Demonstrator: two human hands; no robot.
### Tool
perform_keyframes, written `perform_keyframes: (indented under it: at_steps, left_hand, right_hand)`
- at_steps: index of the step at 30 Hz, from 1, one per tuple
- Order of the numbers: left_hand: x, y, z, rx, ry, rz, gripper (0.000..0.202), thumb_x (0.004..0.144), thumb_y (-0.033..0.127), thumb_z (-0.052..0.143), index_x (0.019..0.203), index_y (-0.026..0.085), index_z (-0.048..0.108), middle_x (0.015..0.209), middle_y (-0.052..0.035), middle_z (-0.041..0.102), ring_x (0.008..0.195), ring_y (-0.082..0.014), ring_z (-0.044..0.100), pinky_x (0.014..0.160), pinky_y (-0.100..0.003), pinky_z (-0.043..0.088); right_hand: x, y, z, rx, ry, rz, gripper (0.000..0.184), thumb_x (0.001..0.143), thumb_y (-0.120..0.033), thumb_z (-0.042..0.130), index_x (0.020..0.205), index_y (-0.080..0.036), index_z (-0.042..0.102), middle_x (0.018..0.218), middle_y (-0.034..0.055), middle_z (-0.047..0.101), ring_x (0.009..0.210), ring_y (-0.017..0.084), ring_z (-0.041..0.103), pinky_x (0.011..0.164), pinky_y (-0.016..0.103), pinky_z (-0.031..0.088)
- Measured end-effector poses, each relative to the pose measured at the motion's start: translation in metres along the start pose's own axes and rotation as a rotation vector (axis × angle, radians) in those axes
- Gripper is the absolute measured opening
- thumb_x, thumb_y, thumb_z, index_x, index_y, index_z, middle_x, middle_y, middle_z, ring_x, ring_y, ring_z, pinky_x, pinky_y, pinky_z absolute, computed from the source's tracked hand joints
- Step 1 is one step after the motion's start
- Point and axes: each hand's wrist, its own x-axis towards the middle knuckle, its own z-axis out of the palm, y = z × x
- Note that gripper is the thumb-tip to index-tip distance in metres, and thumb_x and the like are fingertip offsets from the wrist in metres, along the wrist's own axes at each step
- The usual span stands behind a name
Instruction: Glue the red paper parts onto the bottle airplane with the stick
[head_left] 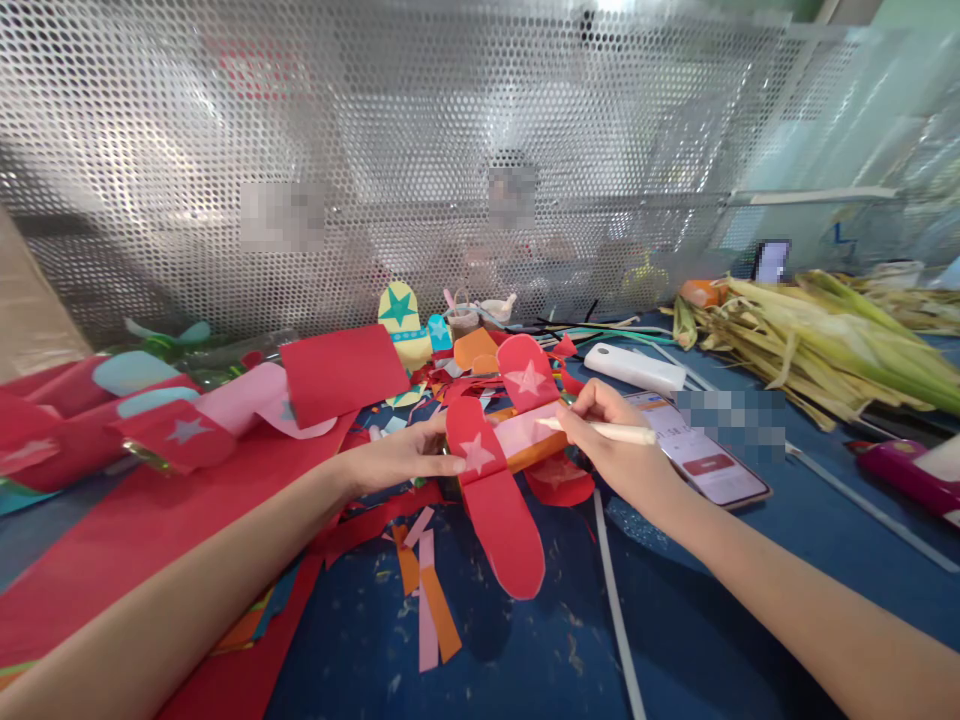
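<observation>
A red paper toy plane [510, 530] with pink stars on its rounded wings is held over the blue table. My left hand [401, 455] grips it from the left, with the thumb on one wing near the star. Along its middle runs a pink strip [521, 432] beside an orange one. My right hand [622, 455] pinches a white pen [626, 433], its tip at the pink strip. Under the plane, scraps of cut paper [431, 600] in pink and orange lie on the table.
On the left are red paper sheets [202, 520] and finished-looking red and pink paper pieces [180, 430]. To the right lie a phone [720, 470], a white power bank [634, 367] and corn husks [817, 350]. A perforated metal panel [420, 130] stands behind.
</observation>
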Motion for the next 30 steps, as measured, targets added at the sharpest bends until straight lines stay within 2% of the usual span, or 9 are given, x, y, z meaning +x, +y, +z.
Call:
perform_keyframes:
  at_steps: [18,30]
  left_hand:
    - [-0.0018,0.0049,0.0008,0.061,-0.01,-0.004,0.063,0.069,0.054,0.075,0.118,0.02,0.055,0.13,-0.0101,0.059,0.123,-0.0294,0.052,0.101,-0.043,0.042]
    - [-0.0002,-0.0006,-0.0015,0.053,-0.016,0.025,0.058,0.074,0.048,0.074,0.122,0.022,0.056,0.133,-0.009,0.057,0.125,-0.0298,0.05,0.101,-0.042,0.042]
  right_hand:
    - [-0.0009,0.0,0.001,-0.016,-0.006,-0.02,0.026,0.084,-0.037,0.056,0.069,-0.024,0.04,0.061,-0.005,0.048,0.056,0.013,0.046,0.054,0.027,0.033]
    - [-0.0025,-0.003,0.0008,-0.02,-0.025,-0.001,0.025,0.082,-0.035,0.056,0.067,-0.024,0.04,0.059,-0.0051,0.05,0.055,0.013,0.046,0.054,0.027,0.033]
